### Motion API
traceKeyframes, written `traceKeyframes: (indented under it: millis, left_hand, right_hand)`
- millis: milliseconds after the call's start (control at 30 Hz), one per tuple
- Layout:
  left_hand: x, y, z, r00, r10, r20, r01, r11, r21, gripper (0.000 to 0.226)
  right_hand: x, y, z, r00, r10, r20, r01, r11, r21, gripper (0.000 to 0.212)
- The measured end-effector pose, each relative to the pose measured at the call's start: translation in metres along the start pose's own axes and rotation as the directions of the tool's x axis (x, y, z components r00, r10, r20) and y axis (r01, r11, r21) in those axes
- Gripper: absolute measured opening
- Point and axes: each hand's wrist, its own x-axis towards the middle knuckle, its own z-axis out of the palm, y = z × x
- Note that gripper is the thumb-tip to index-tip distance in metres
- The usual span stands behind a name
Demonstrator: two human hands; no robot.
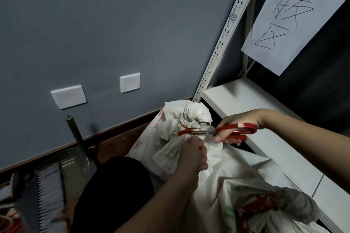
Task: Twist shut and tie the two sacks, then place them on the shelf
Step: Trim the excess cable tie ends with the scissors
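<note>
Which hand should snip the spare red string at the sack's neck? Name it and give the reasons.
Right. The right hand already grips the red scissors, whose blades reach the red string tied round the twisted neck of the sack. The left hand pinches the string's end, so it should only hold it.

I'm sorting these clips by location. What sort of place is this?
Probably a storeroom or stock corner: a white slotted-post shelf against a grey wall, a handwritten paper sign hanging from it, and tied sacks on the floor.
</note>
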Motion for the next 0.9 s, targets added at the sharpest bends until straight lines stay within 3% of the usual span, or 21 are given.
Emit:
traceKeyframes:
  millis: [367, 900]
  left_hand:
    - [0.000, -0.001, -0.003, 0.998, 0.034, -0.056, -0.036, 0.999, -0.030, 0.036]
    - [-0.002, 0.000, -0.003, 0.997, -0.005, -0.080, -0.002, 0.997, -0.081, 0.035]
  right_hand:
    - [0.014, 0.003, -0.001, 0.975, 0.021, -0.222, -0.036, 0.997, -0.065, 0.033]
    - [0.016, 0.002, 0.000, 0.959, -0.017, -0.284, -0.009, 0.996, -0.091, 0.035]
